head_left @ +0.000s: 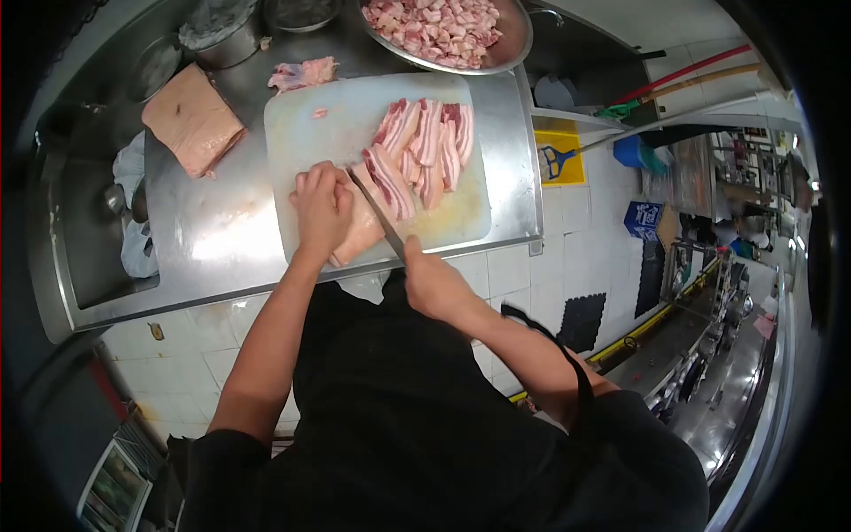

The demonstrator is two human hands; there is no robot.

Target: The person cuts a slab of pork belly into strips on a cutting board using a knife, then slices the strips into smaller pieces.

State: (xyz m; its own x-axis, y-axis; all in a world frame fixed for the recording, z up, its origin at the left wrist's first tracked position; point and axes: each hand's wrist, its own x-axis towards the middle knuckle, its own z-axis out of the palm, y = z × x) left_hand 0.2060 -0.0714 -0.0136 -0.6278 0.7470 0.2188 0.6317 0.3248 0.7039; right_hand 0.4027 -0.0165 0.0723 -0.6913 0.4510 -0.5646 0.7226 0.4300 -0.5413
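Observation:
On a white cutting board [306, 142] lies a slab of pork belly [356, 235], skin side up. My left hand [321, 208] presses on its left part with the fingers curled and grips it. In my right hand [436, 282] is a kitchen knife [381, 216], closed in the fist by its handle. Its blade runs slantwise along the slab's right edge, the tip close to my left fingers. Just right of the blade rests a cut slice [390, 182]. Several striped pork belly strips [427, 133] overlap farther up the board.
A metal bowl [523, 40] of diced meat stands beyond the board. Another pork slab [191, 115] and a meat scrap [303, 74] lie on the steel counter [208, 230]. At the left is a sink [84, 230]; a metal pot [226, 53] stands at the back.

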